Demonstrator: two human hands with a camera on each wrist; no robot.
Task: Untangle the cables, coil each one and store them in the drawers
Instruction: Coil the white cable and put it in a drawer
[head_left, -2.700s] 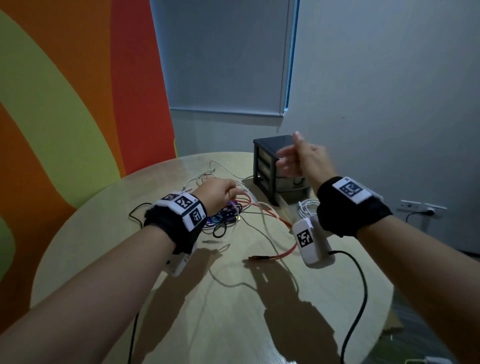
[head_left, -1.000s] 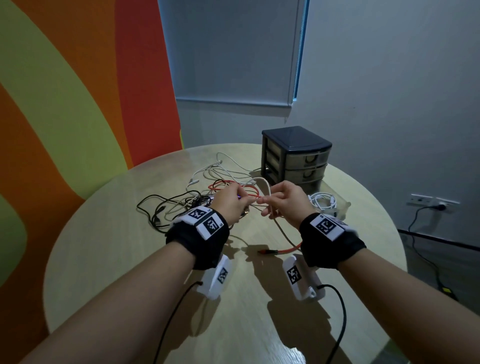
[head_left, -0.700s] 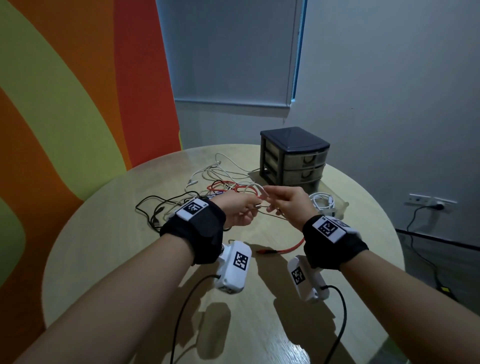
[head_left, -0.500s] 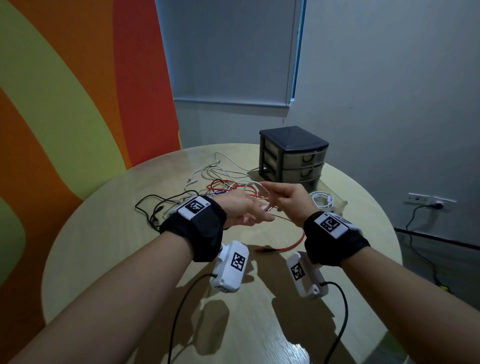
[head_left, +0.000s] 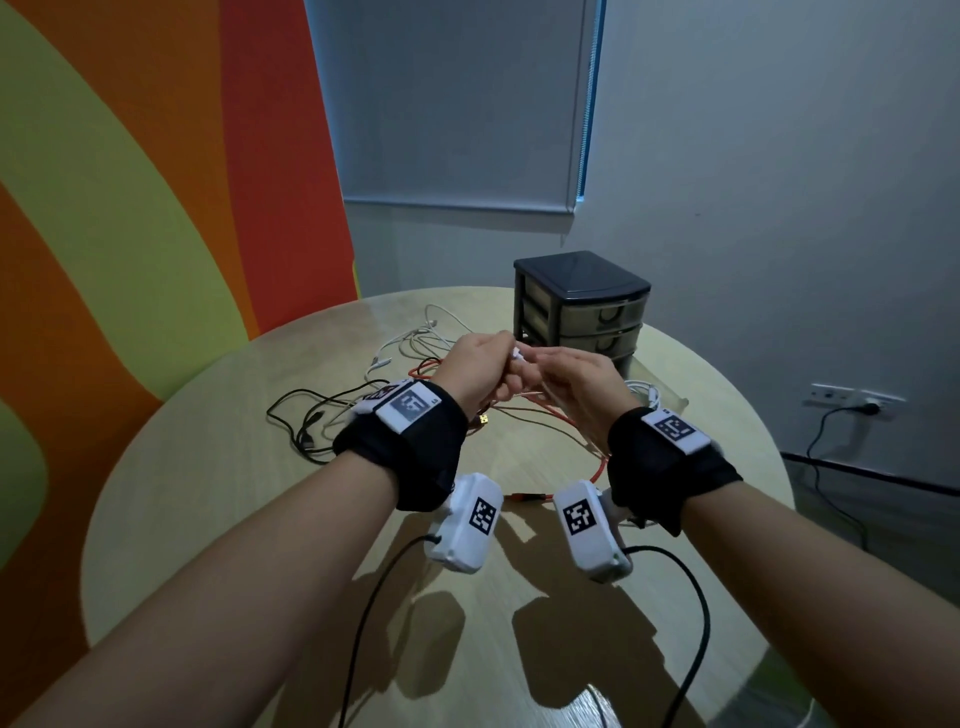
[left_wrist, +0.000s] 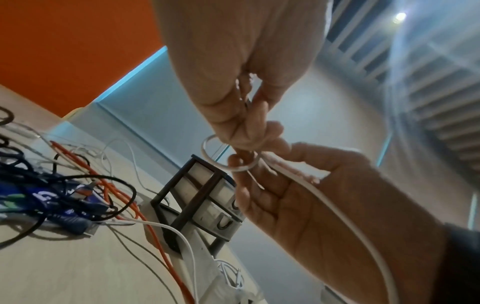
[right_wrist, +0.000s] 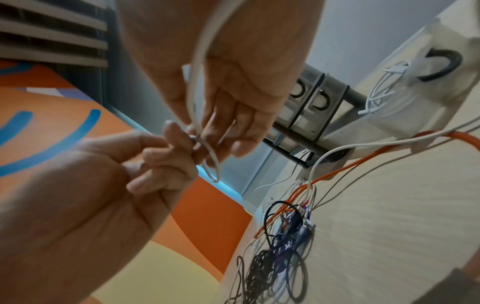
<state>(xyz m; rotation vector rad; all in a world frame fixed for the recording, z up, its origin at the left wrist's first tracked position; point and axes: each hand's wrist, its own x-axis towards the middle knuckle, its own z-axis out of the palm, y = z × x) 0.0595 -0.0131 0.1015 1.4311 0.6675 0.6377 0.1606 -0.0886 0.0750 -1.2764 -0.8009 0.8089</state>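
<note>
Head view: white cable (left_wrist: 335, 207) loop pinched by left grip (head_left: 480, 371), its run laid across palm of right grip (head_left: 576, 387), fingers loosely curled. Tangle (head_left: 363, 410) seen on surface (head_left: 208, 493) below left grip; drawers (head_left: 582, 312) just beyond both.

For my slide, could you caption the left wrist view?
Both hands, left hand and right hand, loop a white cable.

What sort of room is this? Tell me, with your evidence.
Probably an office or meeting room: a round wooden table, a window with a drawn roller blind, a brightly striped accent wall and a small desktop drawer unit.
</note>
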